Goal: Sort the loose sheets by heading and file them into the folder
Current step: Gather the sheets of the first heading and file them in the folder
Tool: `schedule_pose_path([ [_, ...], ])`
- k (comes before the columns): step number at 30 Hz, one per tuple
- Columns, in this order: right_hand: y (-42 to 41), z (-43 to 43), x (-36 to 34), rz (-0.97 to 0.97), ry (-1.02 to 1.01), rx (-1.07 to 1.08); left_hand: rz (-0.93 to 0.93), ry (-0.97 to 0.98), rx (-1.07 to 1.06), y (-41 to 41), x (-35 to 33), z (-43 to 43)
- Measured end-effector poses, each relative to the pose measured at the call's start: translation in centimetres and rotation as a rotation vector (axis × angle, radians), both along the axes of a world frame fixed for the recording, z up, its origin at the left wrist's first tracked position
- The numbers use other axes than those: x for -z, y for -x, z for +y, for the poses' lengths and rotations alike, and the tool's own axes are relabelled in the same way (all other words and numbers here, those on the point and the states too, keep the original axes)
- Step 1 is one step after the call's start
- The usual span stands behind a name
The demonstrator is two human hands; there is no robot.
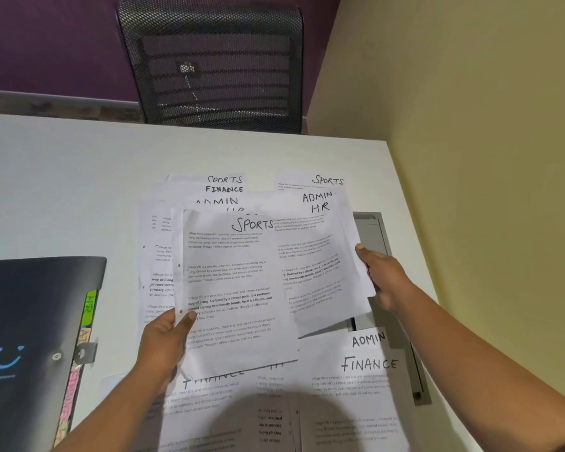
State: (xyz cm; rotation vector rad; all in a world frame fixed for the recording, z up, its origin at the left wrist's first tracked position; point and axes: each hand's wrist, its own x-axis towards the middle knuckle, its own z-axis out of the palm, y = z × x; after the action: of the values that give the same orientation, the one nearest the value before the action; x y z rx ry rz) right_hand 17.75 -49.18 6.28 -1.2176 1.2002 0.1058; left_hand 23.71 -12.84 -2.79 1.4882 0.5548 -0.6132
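Head view: the left hand (163, 347) pinches the SPORTS sheet (238, 288) at its left edge, thumb on top, fingers underneath.
Right side: the right hand (385, 278) grips the right edge of the HR sheet (320, 256), thumb on its face. The sheet is lifted and tilted, its left part behind the SPORTS sheet. An ADMIN heading shows just above it; whether that page is held too I cannot tell.
Risk: each sheet hangs from one edge, so either may sag or slip. Where they overlap they could drag together and land in the wrong heap (half-covered headings below make a misread easy too).
Pose: both forearms reach in from the near edge, the left hand nearer, the right one farther and to the right.
Under the hands: loose sheets (366, 386) headed SPORTS, FINANCE and ADMIN lie overlapped on the table (62, 174), some turned upside down.
Near left: the folder (30, 321), dark, lies apart from the hands. Coloured tabs (90, 305) stick out on its right edge, the top one marked HR.
Right: a grey recess (372, 230) in the table, partly under sheets.
Far: a mesh chair (216, 66).
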Motion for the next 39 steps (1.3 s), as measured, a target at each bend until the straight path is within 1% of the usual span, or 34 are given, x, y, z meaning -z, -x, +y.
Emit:
schedule_pose_path([
  [2,-0.3,0.4,-0.3,-0.067,-0.121,0.065,0.004,-0.001,0.007,0.0,0.0,0.0],
  [3,-0.6,0.6,0.0,-0.076,-0.135,0.092,0.006,0.001,0.006,0.0,0.0,0.1],
  [4,-0.9,0.8,0.2,-0.047,-0.086,0.097,0.008,0.001,0.005,-0.1,0.0,0.1],
  [5,-1.1,0.8,0.6,0.031,0.064,0.043,0.009,0.002,0.005,-0.1,0.0,0.1],
  [6,-1.3,0.7,1.2,0.136,0.270,-0.045,0.007,0.003,0.006,-0.1,-0.1,0.1],
  [7,-1.3,0.6,1.6,0.238,0.477,-0.154,0.006,0.001,0.005,0.0,-0.1,0.1],
  [8,-1.3,0.8,2.0,0.310,0.631,-0.261,0.005,-0.005,0.004,0.0,-0.2,0.0],
  [9,-1.2,0.9,2.4,0.357,0.706,-0.353,0.002,-0.010,0.004,0.1,-0.3,-0.1],
  [11,-0.9,0.9,3.4,0.406,0.761,-0.457,0.007,-0.016,-0.005,-0.1,-0.5,-0.4],
  [16,-1.1,0.3,5.1,0.462,0.751,-0.482,0.011,-0.005,0.012,-2.1,-0.8,-0.8],
  [20,-1.3,-0.3,6.0,0.436,0.727,-0.468,-0.017,-0.018,0.006,-3.8,-0.9,-1.3],
  [25,-1.6,0.3,5.9,0.473,0.793,-0.430,-0.026,-0.001,-0.024,-5.1,-0.9,-1.8],
  [30,-1.4,0.1,6.2,0.450,0.662,-0.340,-0.021,0.007,-0.025,-6.1,-1.0,-2.4],
  [35,-0.8,0.2,5.8,0.446,0.596,-0.365,-0.005,0.011,0.012,-7.1,-0.8,-1.9],
  [39,0.2,0.0,4.1,0.359,0.499,-0.257,-0.010,0.024,0.021,-7.5,-0.8,-1.9],
])
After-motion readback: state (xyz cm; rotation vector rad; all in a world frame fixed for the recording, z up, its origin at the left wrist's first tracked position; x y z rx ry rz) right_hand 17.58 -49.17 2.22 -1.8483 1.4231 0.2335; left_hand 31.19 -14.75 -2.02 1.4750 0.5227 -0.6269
